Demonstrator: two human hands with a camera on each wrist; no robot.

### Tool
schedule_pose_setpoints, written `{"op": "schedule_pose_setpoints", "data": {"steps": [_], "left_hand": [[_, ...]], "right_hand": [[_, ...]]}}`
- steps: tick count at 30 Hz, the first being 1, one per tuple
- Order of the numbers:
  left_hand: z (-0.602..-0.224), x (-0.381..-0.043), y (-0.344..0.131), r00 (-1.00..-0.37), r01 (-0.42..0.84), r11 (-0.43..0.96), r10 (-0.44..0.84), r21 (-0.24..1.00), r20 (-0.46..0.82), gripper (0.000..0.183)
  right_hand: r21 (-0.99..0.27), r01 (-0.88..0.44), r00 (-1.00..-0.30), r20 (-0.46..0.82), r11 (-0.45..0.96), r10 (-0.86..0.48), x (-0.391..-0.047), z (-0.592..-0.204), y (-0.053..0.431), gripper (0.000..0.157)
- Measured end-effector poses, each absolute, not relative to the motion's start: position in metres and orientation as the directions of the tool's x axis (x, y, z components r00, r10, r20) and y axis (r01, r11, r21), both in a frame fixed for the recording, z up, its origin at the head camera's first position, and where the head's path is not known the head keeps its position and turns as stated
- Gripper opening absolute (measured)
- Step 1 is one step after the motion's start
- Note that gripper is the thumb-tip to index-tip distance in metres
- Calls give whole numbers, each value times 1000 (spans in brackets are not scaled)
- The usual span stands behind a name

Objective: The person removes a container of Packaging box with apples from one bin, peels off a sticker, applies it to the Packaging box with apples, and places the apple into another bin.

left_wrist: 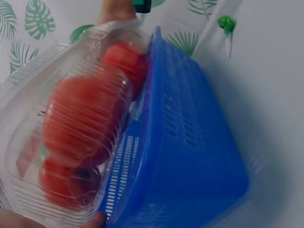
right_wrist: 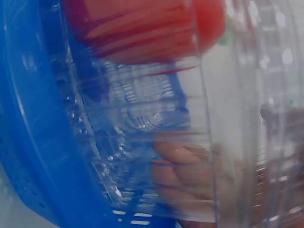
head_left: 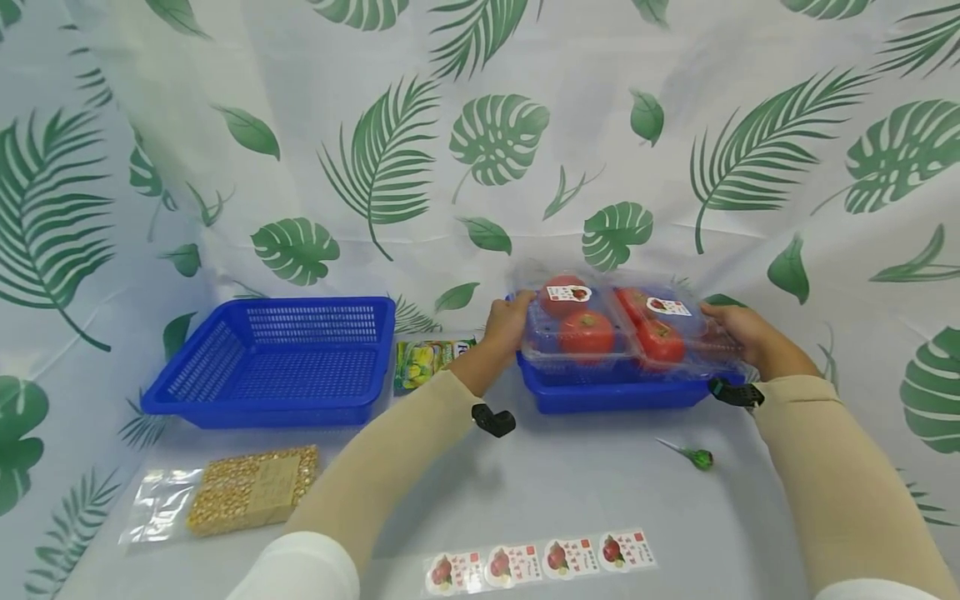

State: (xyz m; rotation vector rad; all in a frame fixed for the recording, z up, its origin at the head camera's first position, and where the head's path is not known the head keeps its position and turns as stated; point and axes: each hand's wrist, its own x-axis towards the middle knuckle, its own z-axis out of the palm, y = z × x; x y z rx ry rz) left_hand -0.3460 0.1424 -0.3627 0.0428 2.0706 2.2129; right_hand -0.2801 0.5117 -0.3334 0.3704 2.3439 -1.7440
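Note:
Two clear plastic clamshell boxes of tomatoes lie side by side at the right blue basket [head_left: 622, 398], overlapping its top in the head view. Each lid carries a white sticker with a red fruit picture. My left hand [head_left: 507, 325] grips the outer side of the left box [head_left: 551, 337]. On the other side, my right hand [head_left: 738, 333] holds the right end of the right box [head_left: 693, 333]. Red tomatoes [left_wrist: 80, 118] show through the plastic close to the basket rim [left_wrist: 154, 95]. Through clear plastic, the right wrist view shows curled fingers [right_wrist: 180, 166], somewhat blurred.
Another blue basket [head_left: 322, 375] stands at left with nothing in it. Between the baskets lies a green-and-yellow packet [head_left: 422, 362]. A bag of yellow kernels [head_left: 247, 492] is at front left, a sticker strip [head_left: 540, 562] at the front edge, and a small green-headed pick [head_left: 699, 458] at right.

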Motion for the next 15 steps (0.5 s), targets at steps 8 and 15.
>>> {"op": "schedule_pose_setpoints", "data": {"steps": [8, 15], "left_hand": [[-356, -345, 145, -998, 19, 192, 60, 981, 7, 63], [-361, -347, 153, -999, 17, 255, 37, 967, 8, 72]], "right_hand": [[-937, 292, -956, -290, 189, 41, -280, -334, 515, 58], [-933, 277, -961, -270, 230, 62, -278, -332, 518, 58]]}}
